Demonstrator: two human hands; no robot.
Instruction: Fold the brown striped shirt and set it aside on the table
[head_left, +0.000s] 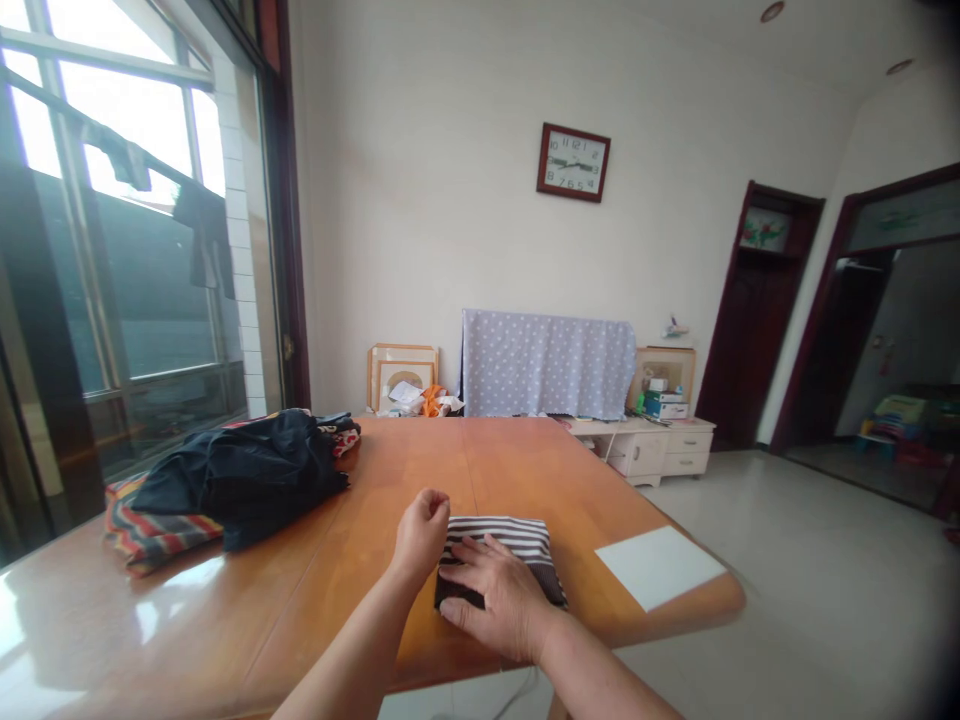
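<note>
A folded garment (517, 532) with dark and white stripes lies near the front edge of the wooden table (390, 460); its lower part looks darker. My right hand (499, 590) rests flat on top of it, fingers spread. At the garment's left edge is my left hand (422, 530), its fingers curled into a closed pinch. Whatever may be between those fingertips is hidden.
A heap of clothes with a dark navy garment (255, 470) and a colourful striped cloth (150, 535) sits on the table's left. A white sheet (660, 567) lies at the right corner. Beyond stand a cloth-covered object (547, 365) and a white cabinet (667, 452).
</note>
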